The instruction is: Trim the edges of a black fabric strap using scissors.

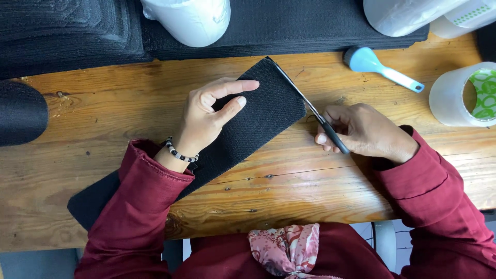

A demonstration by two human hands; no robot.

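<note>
A black fabric strip (248, 124) lies diagonally across the wooden counter (310, 191), its far end pointing up and right, its near end running off under the left sleeve (129, 217). The left hand (206, 119) rests on the strip near its far end, palm down, fingers loosely spread with the forefinger stretched out and the thumb pressed on the cloth; it seems placed to pin the strip flat so the end does not shift. A beaded bracelet (178, 152) circles that wrist.

The right hand (361, 132) is closed around the dark handle of a thin blade (305, 103), likely scissors or a cutter. The metal runs along the strip's far right edge, touching or just beside it, which suggests trimming along that edge. Whether there is one blade or two I cannot tell, since the fingers cover the handle.

Far across the counter lie stacks of black fabric (72, 31), cut off by the frame. A blue-headed tool with a white handle (377, 67) lies to the far right, and a roll of clear tape (465, 95) stands at the right edge, partly out of view. White rolls (191, 18) at the far side show only their lower parts. A dark rounded shape (20, 111) at the left is too cropped to identify.
</note>
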